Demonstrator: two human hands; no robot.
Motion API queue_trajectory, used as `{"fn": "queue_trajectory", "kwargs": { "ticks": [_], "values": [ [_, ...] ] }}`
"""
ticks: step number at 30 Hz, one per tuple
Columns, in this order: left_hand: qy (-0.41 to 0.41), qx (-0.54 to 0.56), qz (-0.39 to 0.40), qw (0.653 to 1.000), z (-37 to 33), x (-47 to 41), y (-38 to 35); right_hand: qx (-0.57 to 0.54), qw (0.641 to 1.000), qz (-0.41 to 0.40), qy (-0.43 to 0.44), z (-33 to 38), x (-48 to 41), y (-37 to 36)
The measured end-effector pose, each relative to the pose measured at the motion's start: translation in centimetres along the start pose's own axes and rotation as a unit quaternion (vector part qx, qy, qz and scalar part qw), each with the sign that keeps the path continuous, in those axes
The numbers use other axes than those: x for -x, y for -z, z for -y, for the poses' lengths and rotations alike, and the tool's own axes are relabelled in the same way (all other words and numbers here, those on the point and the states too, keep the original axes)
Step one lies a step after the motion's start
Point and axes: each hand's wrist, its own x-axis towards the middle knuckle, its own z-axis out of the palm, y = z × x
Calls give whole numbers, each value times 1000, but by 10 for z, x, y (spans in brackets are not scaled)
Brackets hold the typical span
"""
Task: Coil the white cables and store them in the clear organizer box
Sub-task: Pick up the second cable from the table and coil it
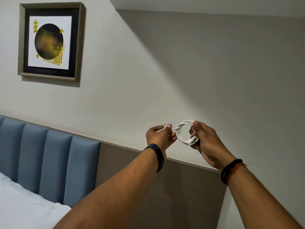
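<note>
A white cable is wound into a small round coil, held up in the air in front of the wall. My right hand pinches the coil on its right side, thumb on top, with a connector end sticking out below the fingers. My left hand holds the cable's loose end between thumb and fingers, just left of the coil. A short stretch of cable runs between the two hands. The clear organizer box is out of view.
A blue padded headboard and a white bed lie at the lower left. A framed picture hangs on the wall at the upper left. A brown wall panel runs behind my forearms.
</note>
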Motion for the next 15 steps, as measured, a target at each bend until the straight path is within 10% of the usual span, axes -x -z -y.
{"fn": "queue_trajectory", "kwargs": {
  "ticks": [15],
  "values": [
    [-182,-290,60,938,10,3,-7,-68,997,29,-20,3,2,7]
  ]
}}
